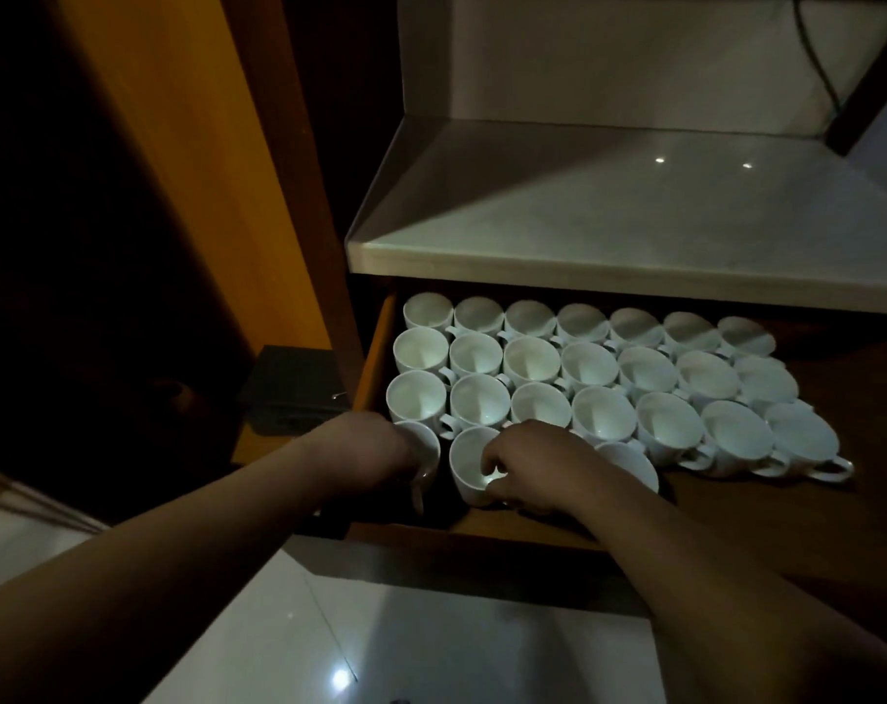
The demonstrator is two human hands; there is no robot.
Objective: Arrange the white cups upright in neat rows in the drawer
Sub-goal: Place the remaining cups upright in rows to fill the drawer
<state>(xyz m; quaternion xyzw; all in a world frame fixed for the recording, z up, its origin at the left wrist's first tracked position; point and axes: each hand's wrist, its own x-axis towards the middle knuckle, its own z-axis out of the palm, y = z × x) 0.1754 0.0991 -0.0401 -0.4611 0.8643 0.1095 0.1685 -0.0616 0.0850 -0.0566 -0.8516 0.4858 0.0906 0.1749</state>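
Your drawer (766, 515) open, middle of frame. Inside: white cups (588, 365) standing mouths up, three full rows of seven, packed close from back toward front. Fourth row started at front left. Your left hand (375, 444) grips first front cup (426, 447), lower left of drawer. Your right hand (537, 464) pinches rim of second front cup (469, 462) just beside it, fingers curled over edge. Third front cup (631, 462) peeks out behind your right hand. Pale shelf (609, 210) sits above drawer.
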